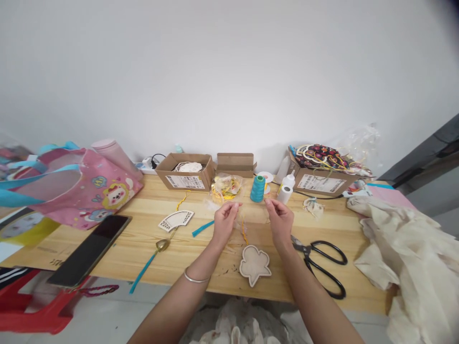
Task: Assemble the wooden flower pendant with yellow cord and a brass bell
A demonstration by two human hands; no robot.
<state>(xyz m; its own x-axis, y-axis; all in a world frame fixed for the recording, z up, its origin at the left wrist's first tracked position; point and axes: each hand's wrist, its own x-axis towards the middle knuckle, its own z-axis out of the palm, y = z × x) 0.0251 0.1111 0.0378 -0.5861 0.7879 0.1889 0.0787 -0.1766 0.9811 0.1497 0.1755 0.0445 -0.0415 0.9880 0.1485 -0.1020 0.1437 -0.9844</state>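
My left hand [226, 220] is raised over the middle of the table, thumb and fingertips pinched together. Level with it, my right hand [280, 219] makes the same pinch, a gap between the two. Whatever they hold is too fine to make out. Below the gap lies a flower-shaped wooden piece [255, 264] with a yellow cord [244, 229] at its top. A teal thread cone [257, 188] stands just beyond my hands. Beside my left hand is a teal tassel [202, 228], partly hidden. Black-handled scissors [324, 258] rest right of my right forearm.
A fan-shaped pendant [177, 220] with a gold bead and teal tassel lies left, near a phone [89, 251] and pink bag [96, 186]. Cardboard boxes [186, 181], a bag of yellow cords [226, 187] and white bottles [288, 181] stand behind. Cream cloth [412, 258] drapes the right end.
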